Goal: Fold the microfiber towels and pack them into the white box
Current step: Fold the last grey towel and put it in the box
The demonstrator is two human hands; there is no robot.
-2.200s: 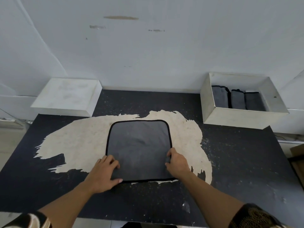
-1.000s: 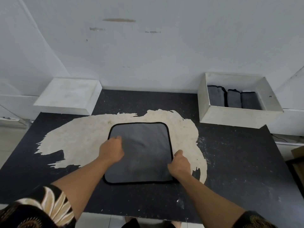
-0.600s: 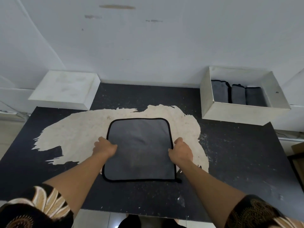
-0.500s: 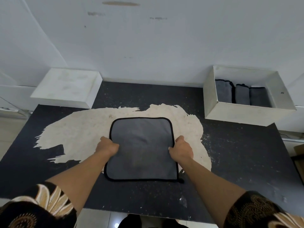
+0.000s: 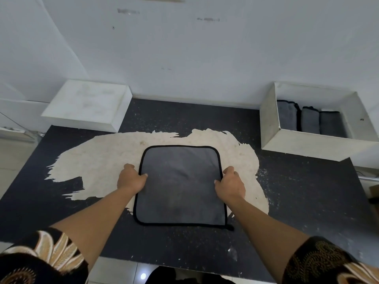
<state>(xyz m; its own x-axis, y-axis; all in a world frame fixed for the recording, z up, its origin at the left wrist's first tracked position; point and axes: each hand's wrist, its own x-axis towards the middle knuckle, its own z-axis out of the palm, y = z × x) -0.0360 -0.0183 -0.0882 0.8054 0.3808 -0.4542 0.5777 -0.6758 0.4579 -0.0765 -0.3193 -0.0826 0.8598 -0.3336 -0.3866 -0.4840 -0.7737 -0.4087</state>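
Microfiber towel [image 5: 181,185]: grey with black piping, spread flat and unfolded in the middle of the table, on the worn patch; a small black tab sticks out at its 5 o'clock corner.
Left hand [image 5: 131,180]: at the towel's 9 o'clock edge, fingers curled at the piping and thumb tip on the cloth, grasping that edge.
Right hand [image 5: 230,184]: at the towel's 3 o'clock edge, knuckles up, fingers curled over the piping, grasping that edge.
White box [image 5: 307,143]: open-topped, at 2 o'clock from the towel, well apart from it, at the table's far right corner.
Folded towels [image 5: 307,123]: three grey ones stand side by side in the box, touching each other.
White lid [image 5: 88,103]: a shallow white piece lying flat at 10 o'clock, against the wall [image 5: 205,48].
Table [image 5: 307,191]: black, speckled top.
Worn patch [image 5: 98,158]: beige, ragged-edged, running from 9 o'clock to 3 o'clock under the towel.
Sleeves [image 5: 41,257]: dark, gold-patterned, at 7 and 5 o'clock.
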